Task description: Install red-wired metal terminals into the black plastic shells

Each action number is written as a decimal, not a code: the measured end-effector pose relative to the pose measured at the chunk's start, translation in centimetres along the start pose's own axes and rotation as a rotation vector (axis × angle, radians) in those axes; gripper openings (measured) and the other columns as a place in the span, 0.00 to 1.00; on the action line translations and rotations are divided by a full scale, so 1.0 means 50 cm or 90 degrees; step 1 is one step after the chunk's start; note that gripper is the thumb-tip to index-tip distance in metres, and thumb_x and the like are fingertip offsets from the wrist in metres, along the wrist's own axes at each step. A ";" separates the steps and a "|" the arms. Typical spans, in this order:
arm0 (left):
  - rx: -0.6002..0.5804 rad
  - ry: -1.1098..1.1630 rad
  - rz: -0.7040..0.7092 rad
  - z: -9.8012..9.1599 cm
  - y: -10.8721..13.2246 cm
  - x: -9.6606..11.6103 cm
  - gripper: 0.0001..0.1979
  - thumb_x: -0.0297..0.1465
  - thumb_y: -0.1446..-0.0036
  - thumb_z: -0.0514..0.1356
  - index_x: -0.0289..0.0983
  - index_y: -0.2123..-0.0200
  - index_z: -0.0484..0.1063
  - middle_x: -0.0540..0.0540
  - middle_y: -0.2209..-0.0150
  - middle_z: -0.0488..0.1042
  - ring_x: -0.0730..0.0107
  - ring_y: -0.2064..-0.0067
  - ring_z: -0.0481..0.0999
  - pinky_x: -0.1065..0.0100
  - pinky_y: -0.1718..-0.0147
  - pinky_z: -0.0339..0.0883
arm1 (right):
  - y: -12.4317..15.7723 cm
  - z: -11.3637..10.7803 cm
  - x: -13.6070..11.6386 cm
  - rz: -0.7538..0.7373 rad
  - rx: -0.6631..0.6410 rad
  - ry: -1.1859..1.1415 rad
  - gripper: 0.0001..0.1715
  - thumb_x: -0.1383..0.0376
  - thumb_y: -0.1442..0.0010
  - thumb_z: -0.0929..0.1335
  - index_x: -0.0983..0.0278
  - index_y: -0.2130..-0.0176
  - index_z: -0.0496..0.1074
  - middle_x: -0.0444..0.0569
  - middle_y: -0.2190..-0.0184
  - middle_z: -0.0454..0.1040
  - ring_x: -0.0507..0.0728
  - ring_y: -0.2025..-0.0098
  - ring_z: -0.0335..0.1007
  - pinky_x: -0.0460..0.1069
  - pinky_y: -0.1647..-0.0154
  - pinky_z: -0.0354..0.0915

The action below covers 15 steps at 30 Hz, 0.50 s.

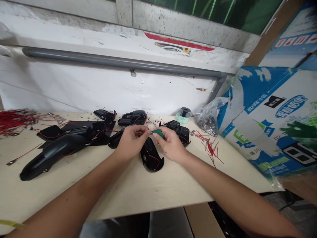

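- Pinching a small green part with the right hand, between both hands, above the desk
- Left hand: fingers pressed together just beside it, hold unclear
- At least seven black plastic housings around the hands, one directly beneath
- One red wire bundle far left; loose red wires right
- One tape roll, one plastic bag of small metal parts, one printed carton beyond
- Front desk edge well below the hands

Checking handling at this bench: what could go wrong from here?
The small green part pinched by the right hand could slip past the left hand and drop onto the black plastic housing below. The red wire beside the hands might snag and pull loose if tugged. Small metal bits on the wooden bench top could get under parts or into housings.
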<state>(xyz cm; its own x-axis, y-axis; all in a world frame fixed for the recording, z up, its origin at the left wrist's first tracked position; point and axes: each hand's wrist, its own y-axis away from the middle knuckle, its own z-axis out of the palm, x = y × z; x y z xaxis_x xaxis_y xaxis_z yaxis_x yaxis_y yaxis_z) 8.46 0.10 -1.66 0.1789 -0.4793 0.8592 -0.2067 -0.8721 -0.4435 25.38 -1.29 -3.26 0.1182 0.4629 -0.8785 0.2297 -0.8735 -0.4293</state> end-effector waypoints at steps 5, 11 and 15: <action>-0.013 0.067 -0.089 0.006 0.004 0.008 0.15 0.41 0.47 0.65 0.34 0.71 0.77 0.47 0.73 0.74 0.72 0.72 0.70 0.69 0.70 0.64 | 0.002 -0.001 -0.012 0.032 0.009 0.014 0.11 0.59 0.35 0.66 0.63 0.66 0.68 0.41 0.76 0.61 0.51 0.76 0.54 0.46 0.76 0.53; -0.015 0.091 -0.099 0.010 0.006 0.009 0.14 0.41 0.47 0.65 0.34 0.72 0.77 0.48 0.73 0.75 0.72 0.72 0.70 0.70 0.71 0.63 | 0.000 -0.001 -0.022 0.025 0.025 0.033 0.12 0.59 0.37 0.67 0.64 0.69 0.69 0.42 0.77 0.63 0.51 0.76 0.56 0.46 0.76 0.54; 0.008 0.066 -0.059 0.011 0.005 0.001 0.13 0.40 0.46 0.65 0.34 0.71 0.77 0.47 0.71 0.76 0.70 0.70 0.71 0.70 0.69 0.64 | 0.004 -0.001 -0.017 0.024 0.015 0.029 0.12 0.58 0.35 0.67 0.63 0.66 0.69 0.42 0.76 0.65 0.51 0.77 0.60 0.46 0.77 0.57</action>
<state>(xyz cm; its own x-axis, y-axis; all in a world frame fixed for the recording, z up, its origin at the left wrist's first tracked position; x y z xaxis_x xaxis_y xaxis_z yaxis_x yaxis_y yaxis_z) 8.93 -0.17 -1.88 0.0969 -0.3843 0.9181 -0.1817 -0.9138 -0.3633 25.36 -1.83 -2.59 0.1701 0.4352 -0.8841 0.2013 -0.8936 -0.4012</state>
